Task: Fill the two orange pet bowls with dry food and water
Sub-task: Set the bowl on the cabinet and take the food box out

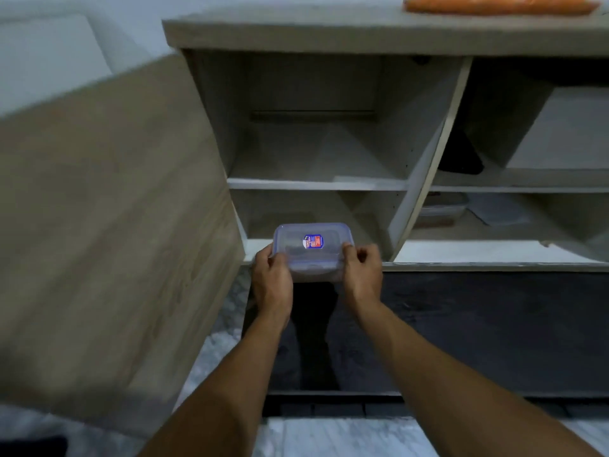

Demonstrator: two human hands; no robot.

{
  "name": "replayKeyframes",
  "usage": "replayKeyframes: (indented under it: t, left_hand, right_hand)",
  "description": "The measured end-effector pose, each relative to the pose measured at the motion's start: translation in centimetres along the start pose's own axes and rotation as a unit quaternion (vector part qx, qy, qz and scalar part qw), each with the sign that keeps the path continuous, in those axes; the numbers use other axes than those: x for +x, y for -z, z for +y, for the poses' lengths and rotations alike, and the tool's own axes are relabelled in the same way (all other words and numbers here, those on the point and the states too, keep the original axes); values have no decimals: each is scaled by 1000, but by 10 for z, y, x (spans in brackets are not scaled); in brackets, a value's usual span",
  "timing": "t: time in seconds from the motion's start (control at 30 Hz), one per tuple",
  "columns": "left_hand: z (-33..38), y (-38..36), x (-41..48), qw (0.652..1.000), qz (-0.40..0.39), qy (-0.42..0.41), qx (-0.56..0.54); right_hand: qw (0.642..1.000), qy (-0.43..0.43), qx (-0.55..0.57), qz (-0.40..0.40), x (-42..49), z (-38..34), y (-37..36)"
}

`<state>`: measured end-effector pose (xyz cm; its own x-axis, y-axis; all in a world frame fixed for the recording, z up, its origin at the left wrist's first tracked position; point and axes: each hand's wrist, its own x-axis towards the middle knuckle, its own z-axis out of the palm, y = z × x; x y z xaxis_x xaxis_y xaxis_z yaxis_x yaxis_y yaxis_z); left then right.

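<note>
Both hands, left hand [272, 275] and right hand [361, 270], fingers curled, clamp the lidded tub [313, 250] by its short ends at the cabinet [329, 34] bottom-shelf lip (contents unclear, probably dry food), keeping it level; something orange [497, 4], maybe a bowl, sits on top.

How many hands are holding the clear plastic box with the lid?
2. The left hand grips the left end of the clear rectangular plastic box, the right hand grips its right end, at the open cabinet's bottom edge.

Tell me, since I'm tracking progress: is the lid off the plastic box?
No, the lid sits closed on the plastic box, held by the left hand and right hand.
</note>
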<state>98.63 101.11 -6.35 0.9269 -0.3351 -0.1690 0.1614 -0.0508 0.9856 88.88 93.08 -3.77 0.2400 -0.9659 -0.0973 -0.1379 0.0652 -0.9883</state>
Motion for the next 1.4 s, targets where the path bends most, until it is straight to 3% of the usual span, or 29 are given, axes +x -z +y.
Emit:
replayKeyframes:
  t: [0.33,0.67,0.8,1.07,1.4]
  left_hand:
    - [238,44,-128,991,116,53,44]
    - [442,67,-154,993,74,-7,95]
    - [462,64,-136,997,4,-23,75]
    - [481,23,-81,991,4,-10,131]
    - [477,-37,14,983,-62,52,166]
  right_hand:
    - [996,-82,-26,11,-95,-215,52]
    - [999,-39,-6,12,-132,-424,69]
    - [1000,-26,-1,-2,-121,-445,68]
    - [997,-32,-71,-19,-47,-458,54]
    - [988,-47,-91,-114,82,-459,22]
